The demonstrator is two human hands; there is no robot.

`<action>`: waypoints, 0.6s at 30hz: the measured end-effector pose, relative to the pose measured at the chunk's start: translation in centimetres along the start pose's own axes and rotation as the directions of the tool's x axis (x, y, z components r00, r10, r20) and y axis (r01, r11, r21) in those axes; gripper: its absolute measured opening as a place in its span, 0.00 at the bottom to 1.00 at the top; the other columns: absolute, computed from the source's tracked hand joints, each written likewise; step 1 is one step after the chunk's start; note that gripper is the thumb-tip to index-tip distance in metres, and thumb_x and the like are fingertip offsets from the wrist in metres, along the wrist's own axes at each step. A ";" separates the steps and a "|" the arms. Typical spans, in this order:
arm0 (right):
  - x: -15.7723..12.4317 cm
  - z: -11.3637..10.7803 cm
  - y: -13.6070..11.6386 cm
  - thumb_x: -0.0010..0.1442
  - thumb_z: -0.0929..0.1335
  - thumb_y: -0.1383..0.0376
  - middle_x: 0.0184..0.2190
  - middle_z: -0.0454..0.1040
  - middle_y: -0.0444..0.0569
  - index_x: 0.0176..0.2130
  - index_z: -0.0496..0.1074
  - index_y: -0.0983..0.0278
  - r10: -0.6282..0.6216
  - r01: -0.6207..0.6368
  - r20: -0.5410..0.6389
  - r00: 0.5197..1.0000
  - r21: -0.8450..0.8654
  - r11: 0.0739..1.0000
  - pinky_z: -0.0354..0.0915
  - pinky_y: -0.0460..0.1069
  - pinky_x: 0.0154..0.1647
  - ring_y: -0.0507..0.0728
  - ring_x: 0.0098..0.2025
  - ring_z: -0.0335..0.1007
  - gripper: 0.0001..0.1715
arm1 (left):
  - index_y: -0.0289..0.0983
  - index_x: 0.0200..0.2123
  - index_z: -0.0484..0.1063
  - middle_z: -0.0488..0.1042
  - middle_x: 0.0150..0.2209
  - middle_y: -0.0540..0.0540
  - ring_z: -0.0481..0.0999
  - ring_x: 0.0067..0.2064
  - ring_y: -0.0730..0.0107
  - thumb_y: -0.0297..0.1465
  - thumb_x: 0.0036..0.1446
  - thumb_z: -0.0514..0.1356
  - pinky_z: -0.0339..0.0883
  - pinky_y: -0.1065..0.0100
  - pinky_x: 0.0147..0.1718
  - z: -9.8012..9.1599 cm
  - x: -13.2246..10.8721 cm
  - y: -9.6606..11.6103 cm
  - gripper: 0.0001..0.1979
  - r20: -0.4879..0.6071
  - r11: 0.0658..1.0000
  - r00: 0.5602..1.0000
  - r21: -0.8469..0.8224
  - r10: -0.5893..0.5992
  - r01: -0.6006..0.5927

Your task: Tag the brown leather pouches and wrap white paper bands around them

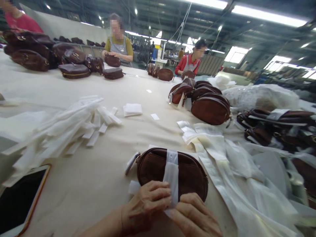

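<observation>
A brown oval leather bag [190, 172] lies on the cream table [103, 171] just in front of me. A white translucent strip [171, 174] runs over its middle from top to near edge. My left hand [145, 204] rests on the bag's near edge, its fingers curled and pressed onto the lower end of the strip. My right hand [195, 215] lies beside it, fingers pressed on the same strip end from the right. A small white tag [131, 162] sticks out at the bag's zipper end on the left.
White strips lie in a pile [64, 128] at left, clear wrappers [247, 171] at right. A phone [19, 197] sits at the near left edge. More brown bags [209, 108] are stacked beyond, and others [49, 56] at far left. Two people [118, 46] work across the table.
</observation>
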State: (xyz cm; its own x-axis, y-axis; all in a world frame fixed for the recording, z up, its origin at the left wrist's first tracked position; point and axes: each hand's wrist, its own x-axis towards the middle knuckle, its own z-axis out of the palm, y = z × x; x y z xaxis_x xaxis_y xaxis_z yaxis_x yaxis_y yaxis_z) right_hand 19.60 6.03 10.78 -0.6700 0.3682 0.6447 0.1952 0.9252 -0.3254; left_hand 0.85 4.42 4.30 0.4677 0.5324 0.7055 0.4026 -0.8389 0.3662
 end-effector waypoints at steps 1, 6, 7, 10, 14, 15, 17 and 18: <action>0.3 0.1 0.4 0.66 0.59 0.69 0.26 0.75 0.49 0.39 0.72 0.67 0.025 -0.025 -0.002 1.000 0.035 0.999 0.69 0.46 0.32 0.52 0.31 0.69 0.13 | 0.34 0.47 0.65 0.75 0.41 0.41 0.74 0.45 0.68 0.30 0.63 0.46 0.66 0.65 0.52 -0.3 0.2 0.0 0.14 0.026 1.000 1.000 -0.016 0.008 -0.008; 1.5 0.7 2.5 0.63 0.63 0.71 0.25 0.72 0.46 0.34 0.75 0.64 0.284 -0.280 0.020 0.959 0.250 0.927 0.68 0.45 0.30 0.52 0.30 0.68 0.11 | 0.35 0.42 0.66 0.74 0.39 0.41 0.71 0.50 0.64 0.29 0.56 0.49 0.67 0.64 0.52 -0.9 0.0 -0.1 0.11 0.146 0.990 0.986 -0.102 -0.080 0.095; 1.6 0.7 2.8 0.62 0.65 0.71 0.25 0.71 0.46 0.33 0.75 0.64 0.338 -0.340 0.061 0.939 0.294 0.893 0.68 0.44 0.30 0.51 0.30 0.68 0.10 | 0.35 0.39 0.66 0.73 0.39 0.41 0.71 0.51 0.63 0.29 0.54 0.51 0.67 0.63 0.52 -0.8 -0.2 -0.1 0.10 0.154 0.986 0.983 -0.111 -0.104 0.122; 1.8 0.8 3.8 0.60 0.66 0.70 0.26 0.71 0.45 0.31 0.77 0.63 0.428 -0.468 0.190 0.884 0.398 0.789 0.68 0.42 0.30 0.50 0.30 0.69 0.09 | 0.36 0.34 0.64 0.73 0.39 0.41 0.71 0.49 0.62 0.29 0.48 0.53 0.68 0.62 0.51 -0.3 -0.9 -0.4 0.08 0.144 0.981 0.982 -0.137 -0.121 0.141; 1.4 1.4 4.8 0.59 0.68 0.70 0.27 0.73 0.44 0.32 0.76 0.63 0.473 -0.515 0.208 0.856 0.406 0.755 0.68 0.42 0.32 0.50 0.30 0.70 0.07 | 0.34 0.39 0.65 0.72 0.42 0.40 0.71 0.50 0.63 0.29 0.47 0.52 0.67 0.62 0.51 -0.2 -1.1 -0.5 0.13 0.098 0.977 0.987 -0.161 -0.124 0.138; 1.2 1.6 5.0 0.58 0.68 0.70 0.27 0.73 0.44 0.33 0.76 0.63 0.484 -0.515 0.181 0.856 0.377 0.770 0.68 0.42 0.32 0.50 0.31 0.71 0.06 | 0.33 0.40 0.65 0.72 0.43 0.40 0.70 0.51 0.62 0.29 0.48 0.52 0.67 0.62 0.51 -0.2 -1.0 -0.5 0.13 0.095 0.976 0.987 -0.166 -0.129 0.143; 0.9 2.0 5.1 0.58 0.68 0.70 0.28 0.74 0.44 0.34 0.75 0.63 0.494 -0.507 0.124 0.861 0.298 0.809 0.68 0.43 0.32 0.50 0.31 0.71 0.05 | 0.33 0.40 0.65 0.72 0.43 0.39 0.70 0.51 0.62 0.29 0.51 0.52 0.67 0.62 0.51 -0.3 -0.8 -0.4 0.12 0.087 0.974 0.987 -0.172 -0.138 0.151; 0.7 2.2 5.1 0.59 0.68 0.70 0.28 0.74 0.44 0.34 0.75 0.62 0.494 -0.502 0.100 0.864 0.256 0.826 0.68 0.43 0.32 0.50 0.31 0.71 0.05 | 0.33 0.39 0.65 0.72 0.43 0.39 0.71 0.51 0.62 0.29 0.52 0.52 0.67 0.62 0.51 -0.4 -0.8 -0.4 0.11 0.078 0.974 0.988 -0.171 -0.136 0.147</action>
State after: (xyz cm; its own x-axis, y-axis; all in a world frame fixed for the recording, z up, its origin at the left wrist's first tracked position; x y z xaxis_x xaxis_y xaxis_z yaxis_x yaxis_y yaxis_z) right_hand 18.53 10.77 8.04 -0.5541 0.7655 0.3271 0.3142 0.5562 -0.7693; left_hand 0.03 4.30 3.83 0.4689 0.6485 0.5996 0.3270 -0.7581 0.5643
